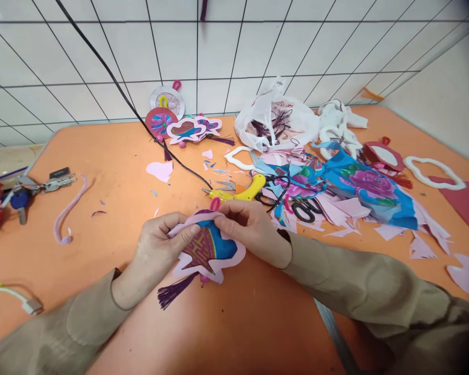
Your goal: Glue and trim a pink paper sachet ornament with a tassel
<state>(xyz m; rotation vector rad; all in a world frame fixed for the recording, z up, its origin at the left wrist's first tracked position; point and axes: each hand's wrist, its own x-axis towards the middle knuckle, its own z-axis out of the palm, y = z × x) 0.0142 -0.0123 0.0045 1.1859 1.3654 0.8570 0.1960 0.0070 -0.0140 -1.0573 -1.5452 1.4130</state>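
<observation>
Between my two hands is a flat, wavy-edged ornament [223, 249] with a pink border and a blue and brown patterned centre. My left hand [160, 247] pinches its upper left edge, thumb on the front. The upper right edge sits in the pinch of my right hand [254, 229]. A purple tassel [177, 290] hangs from the lower side, and a pink loop [216, 203] sticks out at the top. Just beyond lies a yellow hot glue gun [246, 191] with a black cable [113, 78]. Black-handled scissors [307, 210] rest among scraps on the right.
Finished-looking tasselled ornaments [185, 129] lie at the back left. A white plastic bag [281, 122] of dark tassels stands at the back, near blue floral fabric [371, 185] and pink scraps [347, 208]. Keys [60, 181] and a pink cord [72, 208] lie left. A white wavy frame [433, 173] lies right.
</observation>
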